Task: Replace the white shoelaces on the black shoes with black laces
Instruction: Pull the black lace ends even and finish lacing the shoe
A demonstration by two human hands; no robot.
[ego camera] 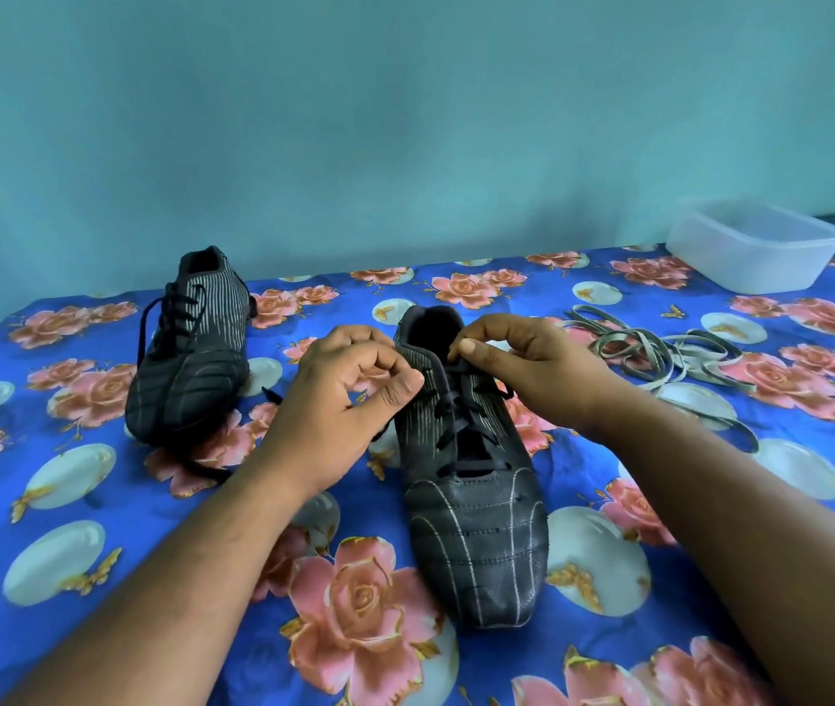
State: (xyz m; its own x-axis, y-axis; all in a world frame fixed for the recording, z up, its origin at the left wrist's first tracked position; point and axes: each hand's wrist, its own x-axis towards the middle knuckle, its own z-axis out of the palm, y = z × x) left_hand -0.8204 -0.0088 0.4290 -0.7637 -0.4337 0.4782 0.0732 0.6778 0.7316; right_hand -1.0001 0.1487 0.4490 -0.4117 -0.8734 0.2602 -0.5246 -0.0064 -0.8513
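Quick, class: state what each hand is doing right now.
Left hand: fingers curled, pinching the black lace at the near shoe.
Right hand: pinching the same lace near the collar.

Near shoe (471, 481) sits centre of cloth (74, 501), toe toward camera, both hands at its collar: left hand (349, 400) and right hand (522, 359) block approach to top eyelets. Second shoe (191, 349) stands to left, its black lace (201, 466) trailing across cloth between shoes. White laces (670, 354) heaped to right; tub (756, 247) beyond at far right. Open cloth: front left, front right, strip behind near shoe.
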